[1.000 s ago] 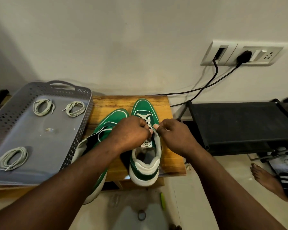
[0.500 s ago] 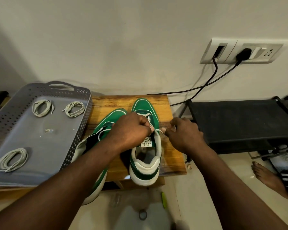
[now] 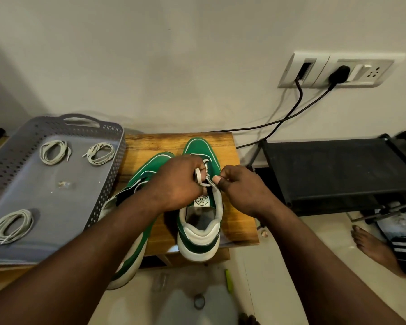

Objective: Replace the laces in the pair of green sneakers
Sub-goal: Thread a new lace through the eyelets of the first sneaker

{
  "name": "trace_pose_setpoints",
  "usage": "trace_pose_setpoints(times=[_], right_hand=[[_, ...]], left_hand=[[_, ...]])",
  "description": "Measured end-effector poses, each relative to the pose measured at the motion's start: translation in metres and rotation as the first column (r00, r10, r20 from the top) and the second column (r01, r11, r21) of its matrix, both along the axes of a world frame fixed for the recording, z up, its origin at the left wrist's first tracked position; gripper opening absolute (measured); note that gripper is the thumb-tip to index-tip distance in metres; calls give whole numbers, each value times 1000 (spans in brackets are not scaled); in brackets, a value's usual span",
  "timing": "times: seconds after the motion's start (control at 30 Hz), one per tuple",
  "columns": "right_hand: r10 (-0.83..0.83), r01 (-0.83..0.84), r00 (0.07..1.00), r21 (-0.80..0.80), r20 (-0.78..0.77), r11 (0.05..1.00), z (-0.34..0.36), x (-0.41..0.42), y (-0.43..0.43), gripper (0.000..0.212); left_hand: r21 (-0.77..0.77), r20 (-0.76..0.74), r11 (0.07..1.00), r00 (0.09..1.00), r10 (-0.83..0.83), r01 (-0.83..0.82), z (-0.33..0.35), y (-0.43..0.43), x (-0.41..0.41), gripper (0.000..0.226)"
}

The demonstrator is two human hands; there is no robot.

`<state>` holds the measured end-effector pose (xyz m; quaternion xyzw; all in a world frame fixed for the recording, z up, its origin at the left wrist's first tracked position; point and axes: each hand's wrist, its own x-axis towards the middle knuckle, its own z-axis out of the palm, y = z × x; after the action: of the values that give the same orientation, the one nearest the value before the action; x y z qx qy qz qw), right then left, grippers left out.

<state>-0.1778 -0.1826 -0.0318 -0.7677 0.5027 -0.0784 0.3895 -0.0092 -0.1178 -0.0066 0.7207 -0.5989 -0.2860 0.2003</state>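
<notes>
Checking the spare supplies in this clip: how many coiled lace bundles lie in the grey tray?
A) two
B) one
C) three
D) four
C: the grey tray holds three coiled laces, two by its far edge and one near its front left corner.

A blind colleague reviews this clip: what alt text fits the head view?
The left hand and right hand pinch a white flat lace over the tongue of a green-and-white sneaker on a wooden stool. A second green sneaker lies beside it; a grey perforated plastic tray holds three coiled pale laces.
</notes>
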Motion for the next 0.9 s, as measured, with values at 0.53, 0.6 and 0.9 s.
trace_pose_setpoints(times=[0.53,0.6,0.9], right_hand=[[-92,75,989,-142,-113,987,-4,-2,-2,29],[-27,18,995,-95,-97,995,-3,4,2,25],[-112,79,922,-102,-371,992,-18,-15,-17,29]], left_hand=[[-33,4,999,1000,-27,27,1,2,4,37],[-47,30,998,999,-33,34,0,3,3,34],[-18,16,999,999,-42,42,-1,1,3,33]])
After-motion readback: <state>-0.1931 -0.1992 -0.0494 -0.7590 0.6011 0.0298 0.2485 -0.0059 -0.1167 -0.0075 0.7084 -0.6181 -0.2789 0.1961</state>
